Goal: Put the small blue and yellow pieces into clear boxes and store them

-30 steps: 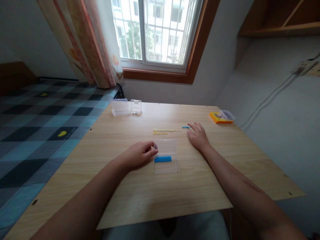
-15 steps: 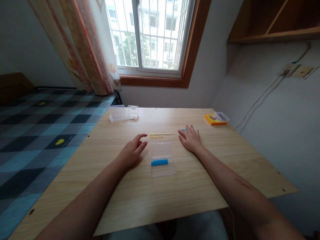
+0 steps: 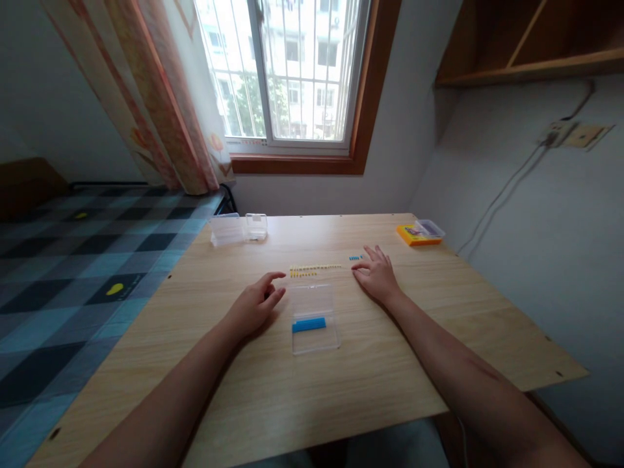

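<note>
My left hand [image 3: 256, 302] rests low over the table, index finger stretched towards the left end of the small yellow pieces [image 3: 316, 267] and thumb apart, holding nothing. Those pieces lie in a long row with a shorter row in front. On the right, my right hand [image 3: 376, 273] has its fingers spread at the table surface, beside a short row of tiny blue pieces [image 3: 354, 258]. Whether a fingertip touches a piece is too small to tell. Between my forearms lies an opened clear plastic case [image 3: 316, 348] with blue strips [image 3: 309, 324] inside.
Two clear plastic boxes [image 3: 227, 231] stand at the table's back left. An orange-yellow box [image 3: 418, 234] with a clear lid or tray on it sits at the back right. A checked bed [image 3: 121, 260] adjoins the left side; a wall with a cable [image 3: 502, 198] is right.
My right hand has shifted slightly off the blue pieces, so more of them show. The left hand stays by the yellow rows. The whole view has tilted a little.
</note>
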The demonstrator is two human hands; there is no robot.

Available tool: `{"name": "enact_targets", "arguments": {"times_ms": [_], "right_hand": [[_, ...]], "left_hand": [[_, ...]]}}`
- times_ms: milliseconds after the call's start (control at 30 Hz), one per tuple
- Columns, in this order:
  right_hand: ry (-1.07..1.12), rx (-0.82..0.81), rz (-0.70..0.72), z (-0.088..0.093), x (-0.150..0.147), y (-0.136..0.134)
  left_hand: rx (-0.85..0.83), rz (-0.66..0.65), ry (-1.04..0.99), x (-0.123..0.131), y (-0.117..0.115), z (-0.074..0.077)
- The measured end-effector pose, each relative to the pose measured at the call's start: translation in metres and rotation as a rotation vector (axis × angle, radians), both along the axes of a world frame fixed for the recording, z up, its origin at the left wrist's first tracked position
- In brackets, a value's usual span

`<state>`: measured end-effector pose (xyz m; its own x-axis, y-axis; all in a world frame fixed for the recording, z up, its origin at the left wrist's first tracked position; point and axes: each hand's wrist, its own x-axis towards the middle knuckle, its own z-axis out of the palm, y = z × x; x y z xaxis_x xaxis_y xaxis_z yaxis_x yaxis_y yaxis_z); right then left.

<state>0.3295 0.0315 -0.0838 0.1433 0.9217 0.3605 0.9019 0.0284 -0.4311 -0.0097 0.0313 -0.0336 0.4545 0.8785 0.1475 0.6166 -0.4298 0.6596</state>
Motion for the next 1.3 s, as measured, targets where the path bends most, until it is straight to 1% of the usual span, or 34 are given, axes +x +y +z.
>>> {"name": "enact_targets", "arguments": {"times_ms": [100, 200, 400, 533, 733, 900, 1000, 1167, 1300], "right_hand": [[0.049, 0.073, -0.047, 0.0, 0.004, 0.0], [0.038, 0.109, -0.063, -0.001, 0.007, 0.001], [-0.039, -0.024, -0.055, -0.002, 0.006, 0.0], [-0.055, -0.06, -0.054, 0.0, 0.003, -0.001], [-0.097, -0.073, -0.065, 0.006, 0.004, -0.005], [-0.158, -0.098, -0.028, 0.01, 0.006, -0.011], [-0.191, -0.098, -0.033, 0.013, 0.007, -0.014], [-0.203, -0.063, -0.068, 0.018, 0.009, -0.019], [-0.163, -0.014, -0.066, 0.03, 0.013, -0.024]], "left_hand": [[0.001, -0.001, 0.001, -0.002, 0.0, 0.001], [0.014, 0.002, 0.007, -0.004, 0.001, 0.001], [0.032, 0.014, 0.029, -0.003, 0.0, 0.003], [0.033, 0.011, 0.029, -0.003, 0.0, 0.004], [0.036, 0.011, 0.03, -0.004, 0.001, 0.002], [0.034, 0.0, 0.034, -0.003, -0.001, 0.002], [0.036, -0.004, 0.036, -0.002, -0.003, 0.003], [0.044, 0.0, 0.043, -0.001, -0.004, 0.004], [0.05, -0.002, 0.051, -0.001, -0.004, 0.004]]}}
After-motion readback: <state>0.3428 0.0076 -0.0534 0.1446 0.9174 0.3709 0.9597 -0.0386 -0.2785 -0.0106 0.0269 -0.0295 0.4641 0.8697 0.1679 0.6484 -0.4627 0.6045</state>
